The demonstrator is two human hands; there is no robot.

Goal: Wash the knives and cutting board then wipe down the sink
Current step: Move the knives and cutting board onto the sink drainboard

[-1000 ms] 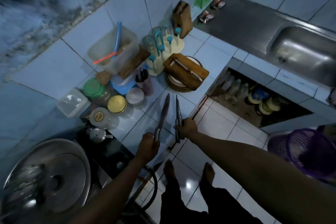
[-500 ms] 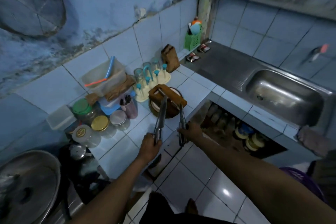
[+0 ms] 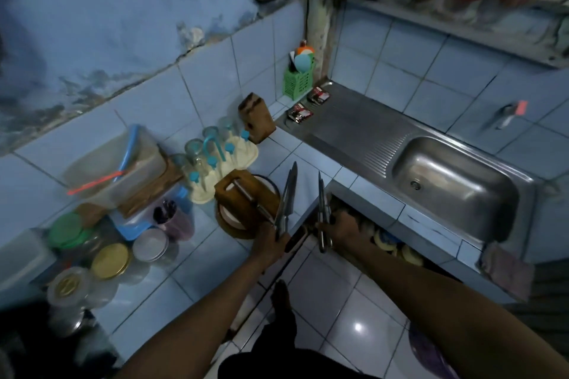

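Note:
My left hand grips the handles of long steel knives, blades pointing away over the counter. In my right hand are more slim steel knives, held blades forward above the counter's corner. A wooden cutting board lies across a round dish just beyond my left hand, with another knife resting on it. The steel sink is at the right, its basin bare. An empty wooden knife block stands against the wall tiles.
A glass rack, plastic tubs and lidded jars crowd the left counter. A green utensil caddy and small packets sit by the draining board. A tap juts from the right wall. A cloth lies on the counter edge.
The view has swung up and right, bringing the sink and wall into sight. Both hands, still holding knives, have moved forward to the cutting board and counter corner.

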